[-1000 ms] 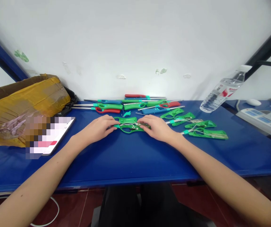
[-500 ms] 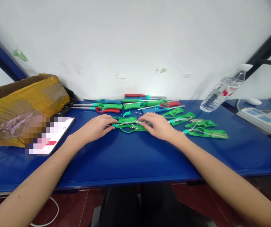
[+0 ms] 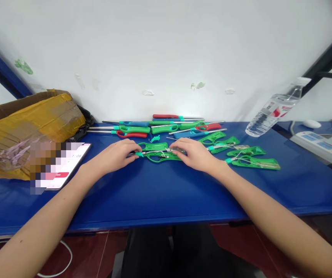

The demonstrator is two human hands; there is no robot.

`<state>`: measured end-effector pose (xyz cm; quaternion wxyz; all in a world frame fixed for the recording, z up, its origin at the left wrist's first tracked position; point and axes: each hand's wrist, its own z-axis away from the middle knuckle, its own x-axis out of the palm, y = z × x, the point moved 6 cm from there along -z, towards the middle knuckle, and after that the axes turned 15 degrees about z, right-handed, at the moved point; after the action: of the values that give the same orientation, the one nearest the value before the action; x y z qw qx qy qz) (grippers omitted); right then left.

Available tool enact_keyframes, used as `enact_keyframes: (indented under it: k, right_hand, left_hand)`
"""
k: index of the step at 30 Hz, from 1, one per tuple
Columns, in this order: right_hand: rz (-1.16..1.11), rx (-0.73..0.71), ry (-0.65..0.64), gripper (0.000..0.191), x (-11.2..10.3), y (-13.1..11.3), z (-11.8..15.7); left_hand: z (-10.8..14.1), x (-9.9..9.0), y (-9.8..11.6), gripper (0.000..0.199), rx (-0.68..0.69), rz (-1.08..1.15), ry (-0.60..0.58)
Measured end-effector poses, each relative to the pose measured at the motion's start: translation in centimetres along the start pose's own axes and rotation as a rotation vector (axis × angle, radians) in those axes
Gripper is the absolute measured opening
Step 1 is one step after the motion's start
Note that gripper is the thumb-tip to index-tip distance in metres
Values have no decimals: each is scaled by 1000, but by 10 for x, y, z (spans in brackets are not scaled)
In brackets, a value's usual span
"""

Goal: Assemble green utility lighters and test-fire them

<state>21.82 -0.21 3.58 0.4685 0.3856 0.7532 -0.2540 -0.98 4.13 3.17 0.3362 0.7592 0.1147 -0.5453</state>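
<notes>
An opened green utility lighter lies at the middle of the tabletop, in the space between the 2 hands. Its long axis runs left to right, almost parallel to the near edge of the tabletop, so each hand meets it from its own end and neither is clearly nearer.

The left hand is at the left end, with the thumb and fingers drawn together on the teal collar; the lighter's body extends to the right of that grip. The right hand is at the right end, its thumb and fingers closed about a clear reservoir, with the lighter's body to the left of that grip. How firmly either grip presses cannot be told from this view.

Between the fingertips, 2 green casing halves lie 1 beyond the other: the far half and, with its trigger loop toward the left, the near half. A white wire runs along the middle.

Just beyond the far half is a loose teal piece. Farther off, by the wall, lie a green lighter, a red lighter and a blue lighter, among others. Right of the right hand, more opened green casings lie with their inner parts showing.
</notes>
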Motion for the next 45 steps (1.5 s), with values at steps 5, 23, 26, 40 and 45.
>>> enact_keyframes:
  k: [5, 23, 26, 40, 45]
  right_hand:
    - [0, 2, -41, 24, 2, 0, 0]
    - [18, -5, -2, 26, 2, -1, -1]
    - [12, -10, 23, 25, 1, -1, -1]
    - [73, 13, -82, 26, 10, 2, 0]
    - [50, 7, -120, 27, 13, 2, 1]
  left_hand:
    - [0, 2, 0, 32, 2, -18, -17]
    - [2, 3, 3, 34, 15, 6, -53]
    - [2, 3, 5, 33, 24, 2, -45]
    - [-2, 8, 5, 28, 74, -11, 0]
    - [-2, 9, 11, 28, 79, -27, -3]
